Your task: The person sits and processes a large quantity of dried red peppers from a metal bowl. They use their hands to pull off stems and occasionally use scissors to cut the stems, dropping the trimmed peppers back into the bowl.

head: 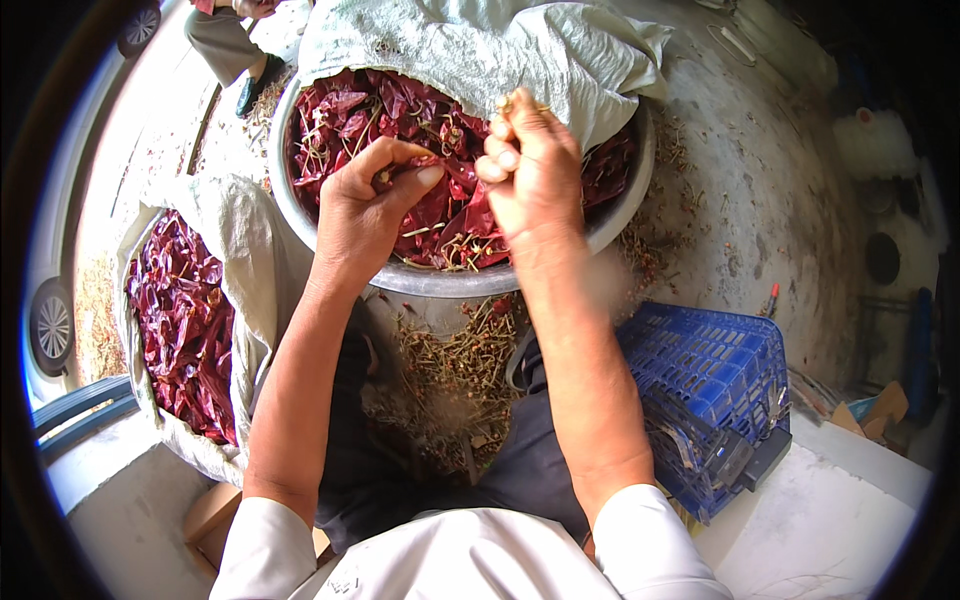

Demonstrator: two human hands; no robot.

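Note:
A round metal basin (457, 281) filled with dried red chili peppers (337, 112) stands in front of me, partly covered by a white woven sack (480, 37). Over the peppers, my left hand (367, 202) pinches a piece of dried red chili between thumb and forefinger. My right hand (536, 165) is raised at the basin's right side, its fingers curled around small pale stems (506, 103). The two hands are apart. Short stems lie loose among the peppers below my hands.
An open white sack (247, 255) of dried chilies stands at the left. Stem scraps (457, 375) cover the floor between my legs. A blue plastic crate (705, 352) sits at the right, near a low wall (832, 510). Another person's leg (225, 49) shows at the upper left.

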